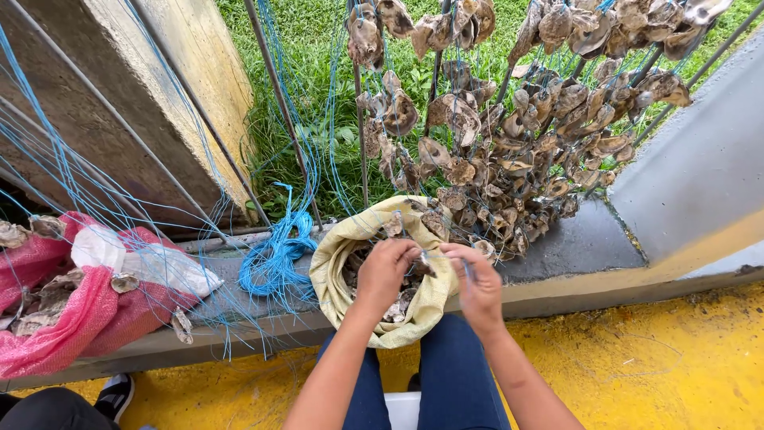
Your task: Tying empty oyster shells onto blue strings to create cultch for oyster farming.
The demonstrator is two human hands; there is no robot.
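1. Pale yellow woven cloth makes up the sack, which sits open-mouthed on a grey concrete ledge just past the person's knees, with oyster shells showing inside it.
2. The left hand hovers over the sack's mouth, fingers curled together around a dark oyster shell that pokes out on the thumb side.
3. The right hand is just beside it, over the sack's right rim, its thumb and forefinger pinched on a thin blue line; the shell lies between the two hands, touching the left and close to the right fingertips.
4. Strung shells hang in thick bunches from slanted metal rods beyond the sack, the lowest ones reaching down to the ledge right behind the hands.
5. A loose coil of blue cord lies on the ledge left of the sack, well apart from the left hand, with more strands running up and leftward.
6. Farther left sits a pink mesh bag holding more shells and a white bundle.
7. The floor below is painted yellow, and grass shows behind the rods.
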